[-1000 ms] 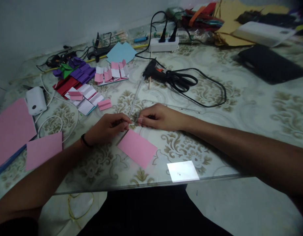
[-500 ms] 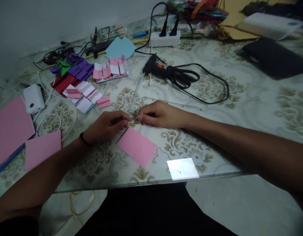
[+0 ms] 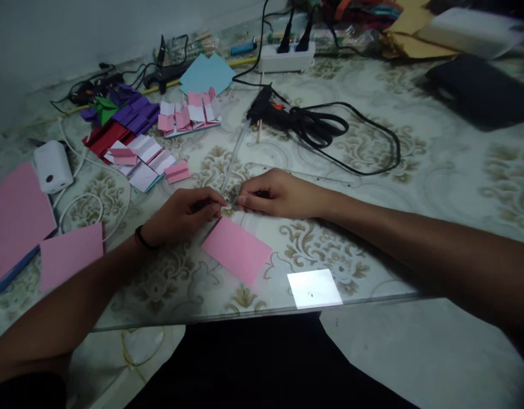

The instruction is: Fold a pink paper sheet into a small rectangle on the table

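Observation:
My left hand (image 3: 185, 215) is closed, thumb and forefinger pinched together just above the top corner of a pink paper rectangle (image 3: 237, 250). My right hand (image 3: 276, 194) faces it a short gap away, its fingertips likewise pressed together. Whatever sits in either pinch, if anything, is too small to make out. The pink rectangle lies flat on the patterned table cover below both hands. Beyond the hands lies a black glue gun (image 3: 275, 113) with a clear glue stick (image 3: 235, 156) pointing toward my fingers.
Folded pink-and-white paper pieces (image 3: 145, 159) lie at the left, by purple ones (image 3: 136, 115). A white device (image 3: 53, 166) stands near a pink sheet (image 3: 19, 218). At the back is a power strip (image 3: 286, 58). A bright white square (image 3: 315, 288) shows at the table edge.
The view has shifted slightly. Both hands keep nearly the same closed pose and place, and the papers and glue gun lie as before.

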### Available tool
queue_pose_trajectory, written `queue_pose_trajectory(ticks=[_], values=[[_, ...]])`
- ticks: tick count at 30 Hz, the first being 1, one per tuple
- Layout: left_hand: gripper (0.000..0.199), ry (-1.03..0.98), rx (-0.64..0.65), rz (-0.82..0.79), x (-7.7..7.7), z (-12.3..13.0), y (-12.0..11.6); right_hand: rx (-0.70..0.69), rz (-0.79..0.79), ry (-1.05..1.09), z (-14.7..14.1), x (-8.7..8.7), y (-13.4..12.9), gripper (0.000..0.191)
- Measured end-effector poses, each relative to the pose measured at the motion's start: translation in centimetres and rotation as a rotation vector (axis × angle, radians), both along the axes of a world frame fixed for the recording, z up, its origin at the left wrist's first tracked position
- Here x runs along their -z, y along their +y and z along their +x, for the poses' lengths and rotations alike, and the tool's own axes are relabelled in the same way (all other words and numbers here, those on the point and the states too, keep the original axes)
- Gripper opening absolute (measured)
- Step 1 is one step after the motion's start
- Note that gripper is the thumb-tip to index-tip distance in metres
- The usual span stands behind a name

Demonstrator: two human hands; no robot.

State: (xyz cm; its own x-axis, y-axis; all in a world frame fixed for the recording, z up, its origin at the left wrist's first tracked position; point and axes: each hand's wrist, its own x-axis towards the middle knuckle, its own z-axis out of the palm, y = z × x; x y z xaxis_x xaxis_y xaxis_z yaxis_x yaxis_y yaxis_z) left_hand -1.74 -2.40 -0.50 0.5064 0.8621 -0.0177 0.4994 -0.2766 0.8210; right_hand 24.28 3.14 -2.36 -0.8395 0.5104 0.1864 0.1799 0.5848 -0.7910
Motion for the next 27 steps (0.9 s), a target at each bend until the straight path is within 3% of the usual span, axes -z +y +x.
queue_pose_trajectory(ticks=[27], values=[[0.020, 0.037, -0.001, 0.029, -0.25, 0.18, 0.05, 0.005, -0.004, 0.002, 0.06, -0.26, -0.19, 0.032]])
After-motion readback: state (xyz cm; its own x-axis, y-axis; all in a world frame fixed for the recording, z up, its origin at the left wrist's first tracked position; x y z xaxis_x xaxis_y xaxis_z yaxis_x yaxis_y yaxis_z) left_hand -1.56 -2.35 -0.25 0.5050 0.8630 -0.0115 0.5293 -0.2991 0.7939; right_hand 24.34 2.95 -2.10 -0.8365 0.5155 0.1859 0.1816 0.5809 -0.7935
